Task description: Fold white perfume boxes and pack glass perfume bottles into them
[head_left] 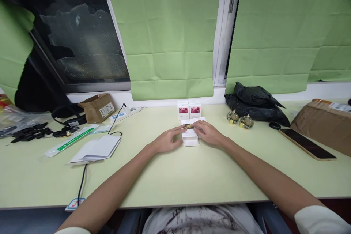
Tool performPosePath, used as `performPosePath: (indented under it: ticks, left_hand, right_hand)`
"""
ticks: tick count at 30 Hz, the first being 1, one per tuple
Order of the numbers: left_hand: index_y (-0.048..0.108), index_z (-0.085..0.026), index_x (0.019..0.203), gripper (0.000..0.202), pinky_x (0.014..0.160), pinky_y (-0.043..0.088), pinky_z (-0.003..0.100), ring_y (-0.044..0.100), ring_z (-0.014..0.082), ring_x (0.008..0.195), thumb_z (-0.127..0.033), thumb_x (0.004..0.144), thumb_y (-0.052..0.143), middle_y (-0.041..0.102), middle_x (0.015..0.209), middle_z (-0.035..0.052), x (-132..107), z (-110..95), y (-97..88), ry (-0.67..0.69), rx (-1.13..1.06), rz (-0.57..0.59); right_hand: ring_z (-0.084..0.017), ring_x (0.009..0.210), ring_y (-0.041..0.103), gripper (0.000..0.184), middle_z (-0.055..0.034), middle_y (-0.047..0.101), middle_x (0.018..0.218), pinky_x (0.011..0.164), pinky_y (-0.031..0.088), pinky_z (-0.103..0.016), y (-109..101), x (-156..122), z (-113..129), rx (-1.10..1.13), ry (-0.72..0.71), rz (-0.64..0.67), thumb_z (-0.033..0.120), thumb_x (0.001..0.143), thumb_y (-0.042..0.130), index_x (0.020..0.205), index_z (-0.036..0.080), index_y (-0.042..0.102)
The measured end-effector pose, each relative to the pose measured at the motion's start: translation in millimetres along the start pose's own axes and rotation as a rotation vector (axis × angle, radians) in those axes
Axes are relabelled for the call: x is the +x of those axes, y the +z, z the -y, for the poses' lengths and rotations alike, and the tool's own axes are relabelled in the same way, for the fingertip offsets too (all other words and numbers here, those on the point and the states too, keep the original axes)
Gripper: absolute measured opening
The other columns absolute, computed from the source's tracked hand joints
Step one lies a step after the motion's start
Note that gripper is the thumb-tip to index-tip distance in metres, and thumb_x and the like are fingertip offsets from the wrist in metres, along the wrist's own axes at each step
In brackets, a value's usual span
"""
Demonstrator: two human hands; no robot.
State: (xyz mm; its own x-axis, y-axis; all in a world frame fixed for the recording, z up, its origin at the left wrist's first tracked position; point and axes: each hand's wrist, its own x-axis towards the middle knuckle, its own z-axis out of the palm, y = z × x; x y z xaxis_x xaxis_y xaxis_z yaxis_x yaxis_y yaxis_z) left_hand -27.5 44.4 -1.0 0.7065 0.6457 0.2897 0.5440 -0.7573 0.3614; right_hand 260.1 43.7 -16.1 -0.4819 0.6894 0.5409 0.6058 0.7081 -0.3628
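Observation:
Between my two hands, at the middle of the table, is a small dark-and-gold glass bottle (pixel 188 126), partly covered by fingers. My left hand (pixel 168 139) reaches in from the left, fingertips on the bottle and thumb lower, near the box. From the other side, the fingers of my right hand (pixel 207 132) bend over the bottle's right end. Under and in front of it lies an open white box (pixel 190 140), its end facing me. Several white boxes with pink pictures (pixel 189 110) stand stacked just behind.
To the right are two round glass bottles (pixel 240 120), a black plastic bag (pixel 255 104), a phone (pixel 307 143) and a brown parcel (pixel 323 124). On the left lie folded white papers (pixel 95 148), a power strip (pixel 127 114), cables and a small carton (pixel 97 108).

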Motion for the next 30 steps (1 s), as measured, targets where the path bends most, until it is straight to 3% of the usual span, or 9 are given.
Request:
performPosePath:
  ticks: [10, 13, 18, 23, 30]
  left_hand:
    - [0.058, -0.035, 0.147, 0.054, 0.121, 0.044, 0.043, 0.052, 0.0262, 0.144, -0.056, 0.098, 0.060, 0.051, 0.159, 0.0005, 1.6, 3.7, 0.4, -0.021, -0.001, -0.069]
    - [0.060, -0.036, 0.145, 0.048, 0.120, 0.045, 0.042, 0.054, 0.0244, 0.142, -0.054, 0.101, 0.056, 0.054, 0.157, -0.0004, 2.4, 3.9, 0.2, -0.021, 0.005, -0.082]
    - [0.059, -0.035, 0.146, 0.048, 0.119, 0.045, 0.042, 0.054, 0.0244, 0.142, -0.054, 0.102, 0.054, 0.054, 0.156, 0.0002, 2.6, 6.8, 3.4, -0.028, 0.016, -0.094]
    - [0.057, -0.037, 0.147, 0.048, 0.119, 0.045, 0.043, 0.053, 0.0246, 0.142, -0.053, 0.102, 0.054, 0.052, 0.158, -0.0005, 3.2, 7.0, 5.1, -0.031, 0.033, -0.080]
    - [0.056, -0.036, 0.147, 0.046, 0.116, 0.049, 0.040, 0.057, 0.0243, 0.138, -0.046, 0.102, 0.055, 0.050, 0.158, 0.0001, 4.1, 7.0, 8.4, -0.003, 0.046, -0.102]
  right_hand:
    - [-0.025, 0.122, 0.060, 0.035, -0.0067, 0.069, 0.127, 0.106, 0.049, -0.045, -2.6, -0.8, 4.6, 0.004, -0.054, 0.021, 0.026, 0.106, 0.049, 0.137, 0.028, 0.063]
    - [-0.028, 0.127, 0.056, 0.034, -0.0092, 0.068, 0.129, 0.108, 0.048, -0.047, -4.7, -0.4, 9.3, -0.065, -0.094, 0.035, 0.035, 0.103, 0.058, 0.135, 0.026, 0.065]
    - [-0.031, 0.130, 0.054, 0.054, -0.0099, 0.066, 0.133, 0.110, 0.046, -0.049, -7.5, 0.5, 10.6, -0.092, -0.099, 0.116, 0.056, 0.091, 0.073, 0.135, 0.027, 0.065]
    - [-0.033, 0.131, 0.054, 0.067, -0.0094, 0.066, 0.134, 0.110, 0.044, -0.050, -7.3, 1.1, 6.5, -0.089, -0.081, 0.147, 0.065, 0.082, 0.078, 0.136, 0.028, 0.065]
    - [-0.030, 0.122, 0.058, 0.047, -0.0107, 0.068, 0.127, 0.104, 0.046, -0.046, 0.8, -0.2, 6.2, -0.193, -0.101, 0.103, 0.056, 0.096, 0.067, 0.132, 0.026, 0.065]
